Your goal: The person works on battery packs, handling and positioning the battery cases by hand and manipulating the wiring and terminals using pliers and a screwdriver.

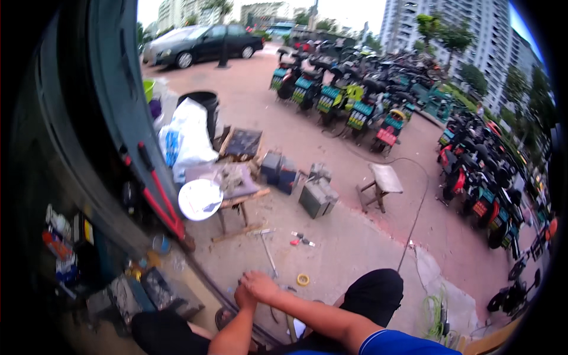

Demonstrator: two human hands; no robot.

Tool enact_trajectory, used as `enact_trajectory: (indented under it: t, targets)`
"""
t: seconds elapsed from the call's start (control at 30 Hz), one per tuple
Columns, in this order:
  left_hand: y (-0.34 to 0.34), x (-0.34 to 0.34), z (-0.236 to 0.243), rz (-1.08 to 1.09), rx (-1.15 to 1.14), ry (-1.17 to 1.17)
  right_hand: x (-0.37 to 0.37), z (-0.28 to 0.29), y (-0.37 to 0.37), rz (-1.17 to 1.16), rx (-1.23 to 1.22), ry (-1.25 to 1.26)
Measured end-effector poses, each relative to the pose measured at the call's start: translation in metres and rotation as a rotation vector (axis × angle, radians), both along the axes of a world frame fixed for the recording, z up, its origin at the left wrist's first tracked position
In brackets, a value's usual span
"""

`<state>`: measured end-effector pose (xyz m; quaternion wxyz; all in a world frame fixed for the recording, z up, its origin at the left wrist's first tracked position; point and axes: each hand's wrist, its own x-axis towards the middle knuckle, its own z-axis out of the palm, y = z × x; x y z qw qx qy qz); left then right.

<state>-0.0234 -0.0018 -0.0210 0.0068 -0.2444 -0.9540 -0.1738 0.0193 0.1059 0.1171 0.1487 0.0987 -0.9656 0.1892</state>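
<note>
bare right hand [261,286] over left hand [244,297], cannot tell grips; round yellow tape roll [299,279], slim grey hammer [268,254] nearby

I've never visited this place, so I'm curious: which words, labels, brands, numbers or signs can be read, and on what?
None can be read reliably.
White bag: blue print, too blurred.
Teal plate on a parked scooter: markings too small.
Red plate on another: also too small.
Orange package at left: too blurred.
</note>
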Motion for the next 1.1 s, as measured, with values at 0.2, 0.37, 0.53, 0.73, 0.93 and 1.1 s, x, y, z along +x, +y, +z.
enact_trajectory:
  t: [0.2,0.37,0.53,0.73,0.93,1.1]
  targets:
    - [0.012,0.0,0.019,0.18,0.254,-0.404,0.005,0.019,0.015,-0.145,0.017,-0.187]
    - [0.002,0.006,0.013,0.277,0.41,-0.253,-0.004,0.038,-0.001,-0.092,0.009,-0.007]
    - [0.001,0.006,0.024,0.269,0.321,-0.308,-0.001,0.035,0.002,-0.114,0.04,-0.278]
    - [0.0,0.008,0.025,0.278,0.283,-0.302,-0.006,0.035,-0.001,-0.243,-0.004,-0.438]
    - [0.003,0.01,0.026,0.282,0.352,-0.293,-0.012,0.036,0.011,0.019,-0.061,0.047]
    - [0.0,0.008,0.021,0.227,0.307,-0.309,-0.009,0.031,0.01,-0.172,-0.091,-0.316]
